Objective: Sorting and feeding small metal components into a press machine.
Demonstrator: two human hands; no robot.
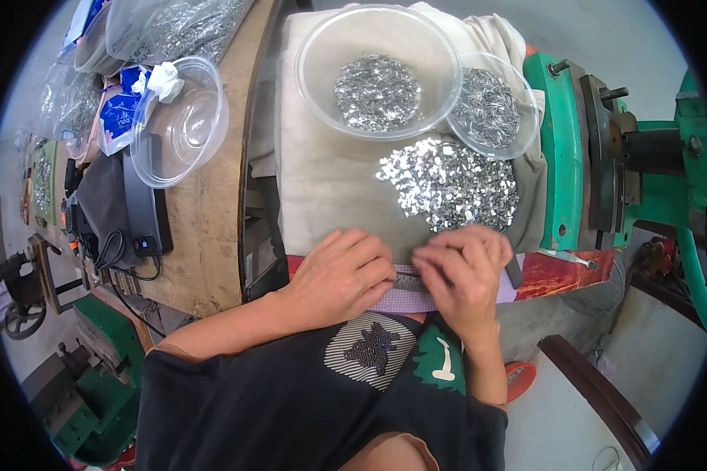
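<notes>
My left hand (346, 268) rests at the front edge of the cloth-covered worktop, its fingers closed at one end of a narrow dark ridged strip (408, 282). Over the other end of that strip is my right hand (465, 267), with fingers bent and pinched together; whatever they hold is too small to make out. A purple checked cloth (487, 296) lies beneath the strip. Just beyond my right hand spreads a loose heap of small shiny metal pieces (456, 184). A short dark bar (514, 270) lies to the right of that hand.
Behind the heap stand a large clear tub (310, 86) of metal pieces and a smaller clear tub (531, 118) of thin metal pins. A green machine vise (562, 157) borders the right side. On the wooden table (212, 243) at left sits another clear tub (212, 149) with crumpled tissue.
</notes>
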